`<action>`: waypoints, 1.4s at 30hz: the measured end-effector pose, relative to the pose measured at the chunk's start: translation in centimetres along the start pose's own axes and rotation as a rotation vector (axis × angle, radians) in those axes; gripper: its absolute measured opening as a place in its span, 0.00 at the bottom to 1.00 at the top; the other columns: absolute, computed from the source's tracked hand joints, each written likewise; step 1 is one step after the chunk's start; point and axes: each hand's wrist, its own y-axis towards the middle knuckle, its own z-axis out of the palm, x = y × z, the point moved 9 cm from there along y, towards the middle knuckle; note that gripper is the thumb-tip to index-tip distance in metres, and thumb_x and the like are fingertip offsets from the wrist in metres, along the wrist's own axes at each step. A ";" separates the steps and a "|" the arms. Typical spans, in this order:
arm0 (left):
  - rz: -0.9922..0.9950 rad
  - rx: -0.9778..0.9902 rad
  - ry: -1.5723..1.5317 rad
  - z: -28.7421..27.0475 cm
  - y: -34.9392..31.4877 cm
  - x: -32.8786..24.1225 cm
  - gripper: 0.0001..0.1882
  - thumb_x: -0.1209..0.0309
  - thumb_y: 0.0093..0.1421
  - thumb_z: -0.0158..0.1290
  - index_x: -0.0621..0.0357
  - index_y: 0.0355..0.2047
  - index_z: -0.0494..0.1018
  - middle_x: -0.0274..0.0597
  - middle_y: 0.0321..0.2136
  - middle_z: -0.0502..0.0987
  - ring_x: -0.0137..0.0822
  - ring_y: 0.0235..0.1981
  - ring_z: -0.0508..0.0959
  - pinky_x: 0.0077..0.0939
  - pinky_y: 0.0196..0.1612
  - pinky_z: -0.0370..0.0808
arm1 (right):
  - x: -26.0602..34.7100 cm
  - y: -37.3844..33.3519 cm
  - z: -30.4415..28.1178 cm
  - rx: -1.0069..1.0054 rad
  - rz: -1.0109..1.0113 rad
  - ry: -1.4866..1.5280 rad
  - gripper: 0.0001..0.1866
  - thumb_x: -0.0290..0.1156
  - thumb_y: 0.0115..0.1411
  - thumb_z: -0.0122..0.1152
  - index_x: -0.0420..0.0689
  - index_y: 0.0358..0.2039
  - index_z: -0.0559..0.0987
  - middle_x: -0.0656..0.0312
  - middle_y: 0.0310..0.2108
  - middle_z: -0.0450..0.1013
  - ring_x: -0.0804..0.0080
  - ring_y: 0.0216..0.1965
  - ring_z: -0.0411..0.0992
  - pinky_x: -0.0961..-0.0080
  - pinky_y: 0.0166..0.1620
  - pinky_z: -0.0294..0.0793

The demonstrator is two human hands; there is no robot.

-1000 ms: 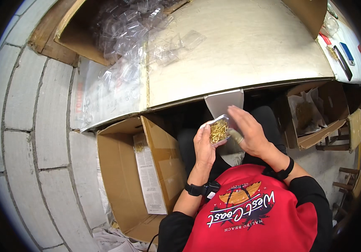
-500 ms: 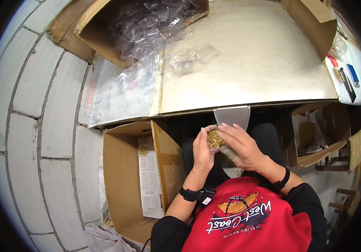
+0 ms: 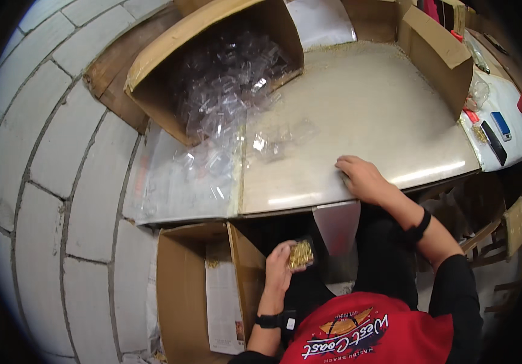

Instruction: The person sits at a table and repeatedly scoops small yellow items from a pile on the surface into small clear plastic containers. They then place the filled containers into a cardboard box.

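Note:
In my left hand (image 3: 279, 267) is a small clear plastic box (image 3: 310, 246) filled with gold-coloured metal bits (image 3: 300, 255), held low over my lap. The bits are too small to name. My right hand (image 3: 363, 180) is at the table's front part, apart from the box. Its fingers point left, slightly bent, with no object visible in them. Loose clear plastic boxes or lids (image 3: 282, 136) lie on the table (image 3: 382, 115) beyond it, to the left.
A tipped cardboard box (image 3: 188, 36) spills a heap of clear plastic pieces (image 3: 224, 91) at the far left. Below the table edge stands an open carton (image 3: 182, 291). A cardboard flap (image 3: 437, 67), a blue item (image 3: 500, 125) and a black item (image 3: 494, 143) are at right.
My right hand has left the box and moved up to the table. My left hand has lowered slightly, still holding the filled box. The view has shifted, showing more of the table's far side.

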 end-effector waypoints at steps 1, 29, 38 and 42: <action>-0.035 0.003 -0.010 -0.8 0.0 0.9 0.16 0.63 0.66 0.43 0.64 0.45 0.67 0.51 0.36 0.77 0.44 0.33 0.81 0.29 0.26 0.82 | -1.7 2.3 1.0 0.041 0.021 -0.064 0.14 0.20 0.51 0.50 0.35 0.40 0.74 0.50 0.43 0.71 0.51 0.46 0.69 0.63 0.48 0.70; -0.200 0.044 -0.296 -6.6 3.4 6.8 0.17 0.68 0.67 0.39 0.69 0.49 0.66 0.52 0.41 0.75 0.43 0.39 0.79 0.38 0.35 0.81 | -13.0 22.2 4.9 0.397 0.010 -0.272 0.27 0.23 0.49 0.48 0.45 0.53 0.71 0.52 0.54 0.67 0.55 0.53 0.66 0.67 0.54 0.67; -0.164 0.080 -0.349 -6.6 3.1 6.6 0.18 0.68 0.67 0.39 0.69 0.51 0.64 0.54 0.43 0.74 0.45 0.41 0.79 0.40 0.38 0.81 | -13.2 28.5 9.3 0.433 0.095 -0.407 0.30 0.48 0.61 0.44 0.53 0.63 0.59 0.53 0.65 0.51 0.48 0.62 0.55 0.59 0.61 0.58; -0.165 0.097 -0.351 -6.0 3.2 6.4 0.18 0.68 0.67 0.39 0.69 0.51 0.64 0.53 0.43 0.74 0.46 0.42 0.78 0.42 0.39 0.80 | -12.7 22.7 8.0 0.515 -0.011 -0.434 0.32 0.52 0.62 0.42 0.52 0.63 0.58 0.53 0.66 0.48 0.48 0.64 0.51 0.56 0.62 0.56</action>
